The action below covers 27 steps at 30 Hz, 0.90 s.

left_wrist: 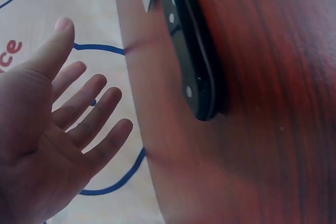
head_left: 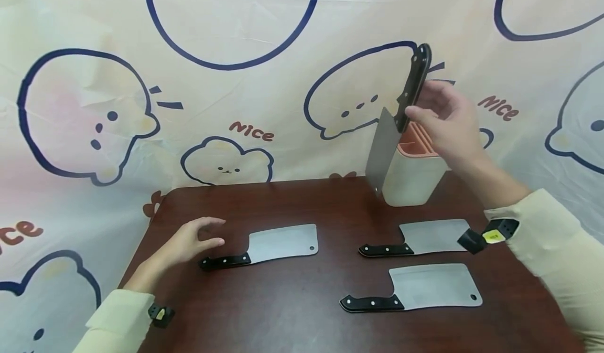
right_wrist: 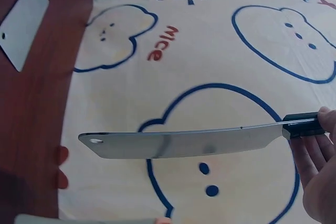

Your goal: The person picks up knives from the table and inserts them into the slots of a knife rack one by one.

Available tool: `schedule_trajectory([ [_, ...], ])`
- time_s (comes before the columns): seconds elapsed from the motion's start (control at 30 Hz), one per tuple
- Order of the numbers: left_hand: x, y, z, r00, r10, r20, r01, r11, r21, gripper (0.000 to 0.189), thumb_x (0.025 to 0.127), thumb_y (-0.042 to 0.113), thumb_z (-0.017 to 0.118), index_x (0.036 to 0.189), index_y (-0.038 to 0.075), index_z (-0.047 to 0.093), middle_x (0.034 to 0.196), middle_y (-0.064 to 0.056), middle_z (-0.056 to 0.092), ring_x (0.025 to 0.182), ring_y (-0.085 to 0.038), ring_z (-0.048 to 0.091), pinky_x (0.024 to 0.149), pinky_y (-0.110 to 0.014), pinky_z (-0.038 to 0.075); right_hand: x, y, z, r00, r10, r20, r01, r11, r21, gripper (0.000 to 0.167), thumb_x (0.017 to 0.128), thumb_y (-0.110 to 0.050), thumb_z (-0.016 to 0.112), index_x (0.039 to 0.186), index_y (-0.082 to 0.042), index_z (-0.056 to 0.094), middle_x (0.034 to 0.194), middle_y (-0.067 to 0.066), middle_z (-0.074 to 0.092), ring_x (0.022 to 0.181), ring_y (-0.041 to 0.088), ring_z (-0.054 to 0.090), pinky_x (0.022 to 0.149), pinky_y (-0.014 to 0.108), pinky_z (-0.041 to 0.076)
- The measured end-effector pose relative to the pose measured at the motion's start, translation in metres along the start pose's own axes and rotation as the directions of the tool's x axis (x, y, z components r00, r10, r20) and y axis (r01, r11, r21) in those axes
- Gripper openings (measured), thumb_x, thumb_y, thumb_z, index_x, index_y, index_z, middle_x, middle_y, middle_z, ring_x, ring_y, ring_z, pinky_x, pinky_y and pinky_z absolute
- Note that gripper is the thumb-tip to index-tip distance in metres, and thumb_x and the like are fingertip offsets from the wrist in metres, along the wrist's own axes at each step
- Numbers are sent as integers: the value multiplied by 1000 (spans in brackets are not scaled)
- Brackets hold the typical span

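My right hand [head_left: 450, 119] pinches the black riveted handle of a cleaver [head_left: 381, 153] between thumb and fingers. The handle points up, and the blade hangs down along the left side of a white knife holder [head_left: 411, 182] with a pinkish-orange slotted top. Seen from the right wrist, the whole blade [right_wrist: 184, 146] shows, with a hole near its far corner. My left hand [head_left: 189, 243] hovers with its fingers spread and holds nothing. Close beside it lies another cleaver [head_left: 283, 243], flat on the table, its black handle [left_wrist: 193, 56] towards that hand.
Two more cleavers lie flat at the right, one [head_left: 434, 236] behind the other [head_left: 436, 286], handles to the left. The dark brown table [head_left: 264, 311] ends at the back against a cartoon-printed cloth [head_left: 292, 96]. The knife holder stands near that back edge.
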State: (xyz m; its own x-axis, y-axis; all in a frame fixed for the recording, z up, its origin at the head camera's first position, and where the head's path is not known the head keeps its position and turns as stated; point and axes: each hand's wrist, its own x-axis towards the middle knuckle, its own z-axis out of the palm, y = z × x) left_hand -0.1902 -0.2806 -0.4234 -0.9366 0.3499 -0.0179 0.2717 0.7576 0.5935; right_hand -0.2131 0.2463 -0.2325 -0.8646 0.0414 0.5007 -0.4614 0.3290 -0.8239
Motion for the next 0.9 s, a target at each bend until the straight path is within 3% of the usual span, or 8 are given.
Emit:
schedule_trajectory([
  [0.13,-2,-6,4,1000,-5,27,4,1000,12,50,91,22,79,134,2,63,132,-21,63,121,-41,59,98,-61,48,10,-8,-11,998,50,-33,-50,998,-22,45,98,-13,68,142,-15,57,129,4,66,121,16,59,111,30,42],
  [0.23,-4,-10,8,999,-3,36,3,1000,13,51,89,24,81,132,1,64,130,-20,65,120,-40,60,97,-61,48,18,-15,-19,995,88,-48,-89,996,-8,46,99,-12,67,144,-16,56,130,1,65,121,14,59,106,23,44],
  [0.37,-7,-15,13,998,11,55,-11,1000,8,53,86,28,83,130,2,65,126,-17,66,114,-36,62,96,-58,51,29,-21,-31,997,63,-53,-61,997,49,45,99,-8,67,142,-14,56,124,-1,66,118,14,60,95,15,49],
  [0.7,-12,-20,27,996,28,85,-30,999,12,43,81,21,88,117,6,69,111,-6,66,100,-26,59,88,-49,52,48,-33,-56,990,45,-132,-16,977,212,40,95,0,67,134,-8,60,114,1,69,109,14,65,88,13,52],
  [0.9,-10,-23,33,994,41,102,-44,999,26,34,81,14,87,110,8,70,104,-2,65,95,-23,59,84,-47,52,56,-31,-66,985,72,-159,-43,983,179,41,96,-1,66,136,-10,60,116,-1,68,111,13,65,89,13,51],
])
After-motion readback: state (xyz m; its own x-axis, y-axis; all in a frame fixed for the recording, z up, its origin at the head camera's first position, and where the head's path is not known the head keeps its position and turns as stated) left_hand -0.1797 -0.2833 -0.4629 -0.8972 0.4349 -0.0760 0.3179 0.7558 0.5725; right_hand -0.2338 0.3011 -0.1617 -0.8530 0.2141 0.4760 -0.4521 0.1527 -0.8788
